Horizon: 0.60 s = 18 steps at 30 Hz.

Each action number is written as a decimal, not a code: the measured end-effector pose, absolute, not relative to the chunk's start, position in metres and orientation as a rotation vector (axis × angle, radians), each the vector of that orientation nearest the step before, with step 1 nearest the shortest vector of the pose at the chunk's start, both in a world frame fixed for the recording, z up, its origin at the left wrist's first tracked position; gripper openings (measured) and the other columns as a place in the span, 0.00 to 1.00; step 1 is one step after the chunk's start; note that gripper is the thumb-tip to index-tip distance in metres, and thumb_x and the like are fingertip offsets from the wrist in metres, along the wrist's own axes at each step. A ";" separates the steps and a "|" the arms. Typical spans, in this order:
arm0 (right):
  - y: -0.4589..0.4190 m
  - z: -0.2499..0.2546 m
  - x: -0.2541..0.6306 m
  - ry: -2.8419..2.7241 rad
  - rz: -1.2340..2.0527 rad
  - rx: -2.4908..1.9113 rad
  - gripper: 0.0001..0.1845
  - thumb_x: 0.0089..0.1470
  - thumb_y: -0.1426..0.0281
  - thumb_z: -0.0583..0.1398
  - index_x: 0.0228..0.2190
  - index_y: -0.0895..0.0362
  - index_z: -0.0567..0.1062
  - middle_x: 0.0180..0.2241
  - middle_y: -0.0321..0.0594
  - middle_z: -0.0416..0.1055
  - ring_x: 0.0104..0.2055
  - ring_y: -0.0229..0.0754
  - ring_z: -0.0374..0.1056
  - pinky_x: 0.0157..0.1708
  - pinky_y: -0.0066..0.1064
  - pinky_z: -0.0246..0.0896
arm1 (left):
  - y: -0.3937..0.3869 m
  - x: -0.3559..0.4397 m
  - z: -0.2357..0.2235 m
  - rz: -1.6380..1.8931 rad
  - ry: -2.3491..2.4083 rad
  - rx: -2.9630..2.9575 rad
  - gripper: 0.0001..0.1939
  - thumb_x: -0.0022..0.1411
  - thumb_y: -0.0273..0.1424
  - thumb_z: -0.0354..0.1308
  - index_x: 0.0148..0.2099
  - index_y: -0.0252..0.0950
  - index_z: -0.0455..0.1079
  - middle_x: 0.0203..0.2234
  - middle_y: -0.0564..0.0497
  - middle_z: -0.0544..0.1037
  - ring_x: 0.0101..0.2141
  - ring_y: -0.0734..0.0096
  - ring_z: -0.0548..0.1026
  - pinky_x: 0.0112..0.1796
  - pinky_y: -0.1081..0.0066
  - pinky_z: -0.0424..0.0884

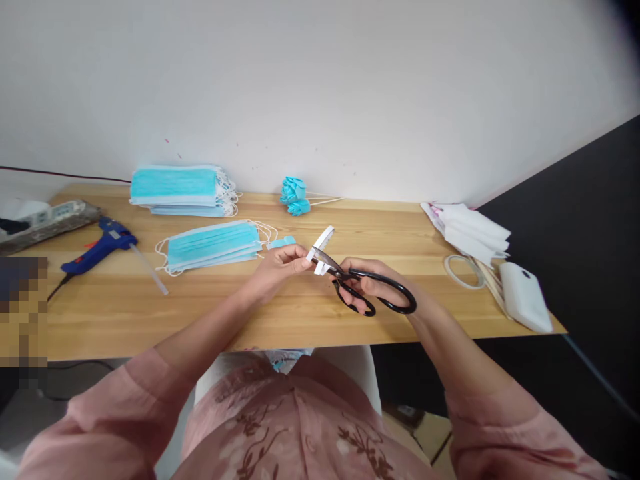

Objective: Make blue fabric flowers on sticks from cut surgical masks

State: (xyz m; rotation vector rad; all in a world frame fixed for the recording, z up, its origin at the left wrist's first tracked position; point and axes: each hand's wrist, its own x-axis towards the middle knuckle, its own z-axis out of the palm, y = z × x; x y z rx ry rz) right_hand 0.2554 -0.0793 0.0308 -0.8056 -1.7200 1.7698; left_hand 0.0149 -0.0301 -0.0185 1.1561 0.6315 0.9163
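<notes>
Between the thumb and fingers of my left hand (280, 265) is a narrow white strip (324, 237), which looks like paper or mask fabric. My right hand (377, 280) grips black-handled scissors (403, 293) by their loops. The blades lie across the white strip, close to my left fingertips. A small light-blue piece (283, 243) rests on the table just behind my left hand. To the left lie a few blue face masks (215, 245) with white ear loops.
Behind, a thick mask stack (175, 187) and blue fabric flowers (294, 193) on thin sticks lie near the wall. A blue glue gun (103, 247) and a power strip (65, 217) are left. White folded sheets (470, 230), a tape ring (464, 272) and a white box (526, 297) lie right.
</notes>
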 end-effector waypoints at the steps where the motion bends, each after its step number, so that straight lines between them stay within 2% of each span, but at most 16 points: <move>1: -0.079 0.031 0.254 -1.718 1.770 -0.802 0.31 0.59 0.45 0.60 0.45 0.61 0.70 0.31 0.39 0.70 0.22 0.31 0.64 0.20 0.25 0.59 | -0.030 0.015 -0.018 0.916 0.631 1.173 0.23 0.50 0.48 0.73 0.33 0.33 0.76 0.32 0.48 0.80 0.36 0.66 0.75 0.43 0.65 0.67; 5: -0.078 0.030 0.253 -1.729 1.758 -0.784 0.31 0.60 0.46 0.59 0.46 0.62 0.70 0.32 0.39 0.71 0.22 0.31 0.64 0.21 0.25 0.59 | -0.031 0.015 -0.015 0.919 0.626 1.223 0.23 0.49 0.49 0.73 0.33 0.33 0.76 0.31 0.49 0.79 0.34 0.69 0.74 0.40 0.68 0.65; 18: -0.077 0.029 0.251 -1.721 1.751 -0.745 0.30 0.61 0.46 0.59 0.46 0.61 0.70 0.31 0.39 0.70 0.21 0.30 0.63 0.20 0.24 0.60 | -0.032 0.014 -0.015 0.932 0.602 1.281 0.22 0.51 0.48 0.72 0.33 0.34 0.75 0.33 0.48 0.79 0.36 0.66 0.74 0.43 0.66 0.66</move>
